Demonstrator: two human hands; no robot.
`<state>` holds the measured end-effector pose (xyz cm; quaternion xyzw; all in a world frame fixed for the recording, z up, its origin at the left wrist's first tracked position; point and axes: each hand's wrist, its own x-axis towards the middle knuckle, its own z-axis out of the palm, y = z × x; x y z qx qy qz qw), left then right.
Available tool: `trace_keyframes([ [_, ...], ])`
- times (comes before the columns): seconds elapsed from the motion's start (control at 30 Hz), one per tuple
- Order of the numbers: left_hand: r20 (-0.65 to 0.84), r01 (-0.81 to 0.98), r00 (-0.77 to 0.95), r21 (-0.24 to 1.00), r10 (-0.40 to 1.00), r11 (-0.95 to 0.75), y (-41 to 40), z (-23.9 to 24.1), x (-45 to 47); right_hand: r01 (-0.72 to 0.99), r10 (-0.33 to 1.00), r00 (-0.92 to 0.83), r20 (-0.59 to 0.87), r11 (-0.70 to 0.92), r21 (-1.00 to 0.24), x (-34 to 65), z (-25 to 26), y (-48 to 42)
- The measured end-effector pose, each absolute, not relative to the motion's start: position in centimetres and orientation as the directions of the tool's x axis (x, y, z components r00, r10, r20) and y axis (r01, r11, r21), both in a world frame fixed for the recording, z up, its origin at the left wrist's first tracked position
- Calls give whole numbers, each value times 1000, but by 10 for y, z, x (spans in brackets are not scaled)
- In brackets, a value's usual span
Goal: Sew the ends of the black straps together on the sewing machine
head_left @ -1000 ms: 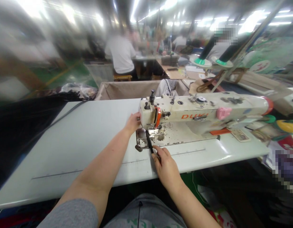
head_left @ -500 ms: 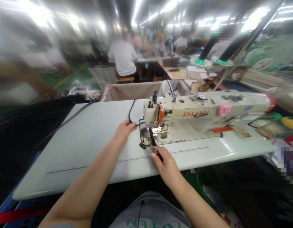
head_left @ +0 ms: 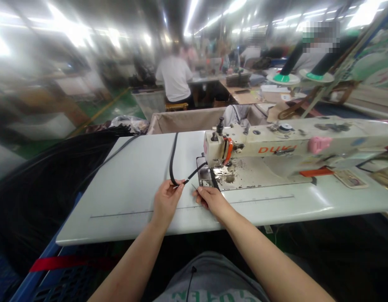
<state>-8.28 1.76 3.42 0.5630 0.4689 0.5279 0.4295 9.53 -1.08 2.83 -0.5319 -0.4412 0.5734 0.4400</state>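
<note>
My left hand pinches a narrow black strap between thumb and fingertips, left of the sewing machine. From the pinch, one length runs back over the white table, and another slants up to the right, under the machine head. A small white spot shows on the strap beside my fingers. My right hand is closed around a small pointed metal tool, mostly hidden by the fingers. It is in front of the needle plate, and the tool's thin tip points left towards the strap.
A ruler line marks the white table near its front edge. Black straps are heaped at the left. Behind the table stands a beige cloth-lined bin. Thread cones rise at the right. A person in white sits farther back.
My left hand has drawn the strap towards me and away from the machine head. My right hand has lifted off the plate's front edge towards my left hand. The view has swung left.
</note>
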Motion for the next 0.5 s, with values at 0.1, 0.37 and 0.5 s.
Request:
trace_keyframes([
  [0.1,254,127,-6,960,967,-251,6,32,-89,-75,966,-96,-239,-247,-966,90,32,-5],
  [0.37,252,176,-34,954,967,-243,-13,39,-101,13,963,-191,-188,-190,-982,82,41,4],
  [0.5,197,185,-46,965,979,-185,-14,42,-109,306,996,-89,-22,6,-952,91,47,-4],
])
